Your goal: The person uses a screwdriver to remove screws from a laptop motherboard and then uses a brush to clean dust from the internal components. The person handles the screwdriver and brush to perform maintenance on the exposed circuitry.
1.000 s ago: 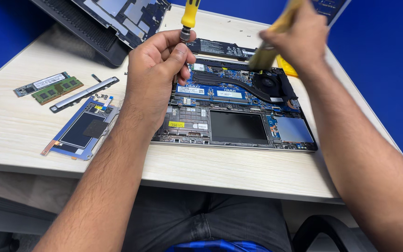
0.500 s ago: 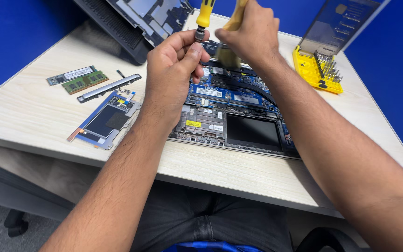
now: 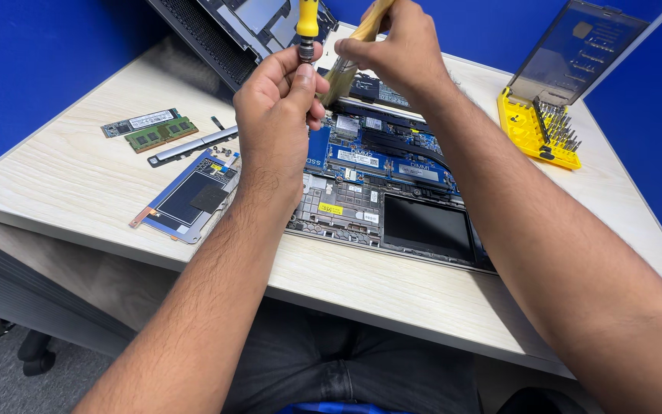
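Near the top middle of the frame, the left hand (image 3: 277,107) holds a screwdriver (image 3: 306,27) with a yellow handle. The fingers are curled shut around its lower metal part, and the handle sticks up above the thumb. Just to the right of it, the right hand (image 3: 400,50) pinches a small brush (image 3: 346,65) with a wooden handle. Its fingers are closed on the handle, and the bristles point down and to the left, close to the left thumb.

Under both hands, in the middle of the frame, lies an open laptop (image 3: 392,192) with its blue board and a black pad showing. It sits on a pale wooden table (image 3: 70,176).

At the left of the frame lie two memory sticks (image 3: 151,129), a thin silver bar (image 3: 191,146) and a flat blue-edged panel (image 3: 185,198). A few tiny screws (image 3: 226,152) lie just above that panel. At the upper right stands a yellow bit case (image 3: 538,126) with its clear lid up. A dark laptop cover (image 3: 247,31) leans at the top.

Some things could go wrong here. The screwdriver is held up over the bare board, so if the grip slips, it could drop and hurt the small parts. The brush could push too hard and bend something. The tiny screws lie loose near the left arm, so a bump could knock them off the table.
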